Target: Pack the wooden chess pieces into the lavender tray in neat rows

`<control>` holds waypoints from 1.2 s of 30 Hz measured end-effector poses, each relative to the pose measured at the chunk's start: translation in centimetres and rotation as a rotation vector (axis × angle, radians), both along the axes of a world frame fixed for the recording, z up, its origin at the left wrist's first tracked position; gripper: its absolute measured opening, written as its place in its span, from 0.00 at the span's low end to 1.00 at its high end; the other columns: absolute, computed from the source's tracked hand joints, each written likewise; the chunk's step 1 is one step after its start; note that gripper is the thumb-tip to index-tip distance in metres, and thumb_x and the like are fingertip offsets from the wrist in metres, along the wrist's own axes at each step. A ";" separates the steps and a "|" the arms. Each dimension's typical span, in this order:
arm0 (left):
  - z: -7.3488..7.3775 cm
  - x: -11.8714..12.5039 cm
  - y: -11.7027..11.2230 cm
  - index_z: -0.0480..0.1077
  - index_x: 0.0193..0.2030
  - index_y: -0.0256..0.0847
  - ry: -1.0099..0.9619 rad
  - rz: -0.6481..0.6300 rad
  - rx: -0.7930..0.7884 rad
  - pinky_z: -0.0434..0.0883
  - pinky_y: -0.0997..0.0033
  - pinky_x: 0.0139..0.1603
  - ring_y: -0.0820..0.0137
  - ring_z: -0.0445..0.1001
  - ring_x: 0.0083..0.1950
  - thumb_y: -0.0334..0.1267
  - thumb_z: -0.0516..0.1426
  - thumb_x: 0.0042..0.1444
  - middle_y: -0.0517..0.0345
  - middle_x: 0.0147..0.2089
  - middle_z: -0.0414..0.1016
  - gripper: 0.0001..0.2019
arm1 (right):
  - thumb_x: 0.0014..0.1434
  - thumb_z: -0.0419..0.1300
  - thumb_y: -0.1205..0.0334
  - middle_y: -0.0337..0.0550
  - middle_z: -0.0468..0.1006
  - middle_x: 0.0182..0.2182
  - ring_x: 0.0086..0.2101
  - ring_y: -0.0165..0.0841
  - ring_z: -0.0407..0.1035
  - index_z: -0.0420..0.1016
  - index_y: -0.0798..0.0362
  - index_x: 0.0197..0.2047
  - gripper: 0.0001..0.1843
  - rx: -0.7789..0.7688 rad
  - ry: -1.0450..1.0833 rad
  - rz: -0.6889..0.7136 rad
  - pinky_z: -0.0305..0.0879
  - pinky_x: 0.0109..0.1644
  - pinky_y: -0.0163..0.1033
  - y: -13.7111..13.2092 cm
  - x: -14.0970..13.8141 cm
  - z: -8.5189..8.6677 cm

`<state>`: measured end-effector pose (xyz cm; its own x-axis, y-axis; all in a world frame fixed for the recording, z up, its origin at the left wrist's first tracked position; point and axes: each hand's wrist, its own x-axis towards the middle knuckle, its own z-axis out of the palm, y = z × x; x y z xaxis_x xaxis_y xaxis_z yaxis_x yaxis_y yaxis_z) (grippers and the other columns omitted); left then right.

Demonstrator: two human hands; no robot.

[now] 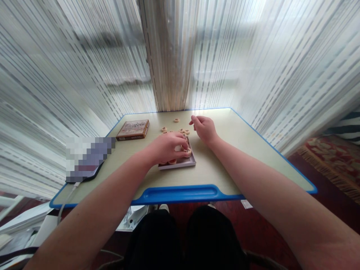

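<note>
My left hand (170,145) reaches over a shallow open box tray (180,165). Its thumb and fingers close on a round wooden Chinese chess piece (187,152) at the tray's right side. More pieces (172,161) lie in the tray below my palm, partly covered by the hand. Right of the tray, my right hand (204,128) hovers near the tabletop with its fingers curled in. The inside of those fingers is hidden. Loose pieces sit beyond the tray: one at the back (176,120), one at the left (164,129) and a small cluster (184,131) near my right hand.
A brown printed box (133,129) rests on the table's left part. A blurred-out device (91,161) with a white cable (69,195) lies at the left edge. The pale table (225,168) has a blue rim and a front groove (180,193). Striped curtains hang behind.
</note>
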<state>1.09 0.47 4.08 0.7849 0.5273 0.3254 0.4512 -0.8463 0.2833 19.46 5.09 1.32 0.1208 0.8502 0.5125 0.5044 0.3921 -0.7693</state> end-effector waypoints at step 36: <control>-0.7 -0.5 1.9 0.78 0.31 0.41 0.073 0.121 0.135 0.65 0.71 0.36 0.70 0.70 0.32 0.38 0.57 0.55 0.55 0.32 0.75 0.09 | 0.60 0.50 0.54 0.40 0.73 0.18 0.23 0.29 0.65 0.77 0.55 0.23 0.22 -0.002 -0.182 0.029 0.55 0.30 0.35 -0.4 -0.3 0.2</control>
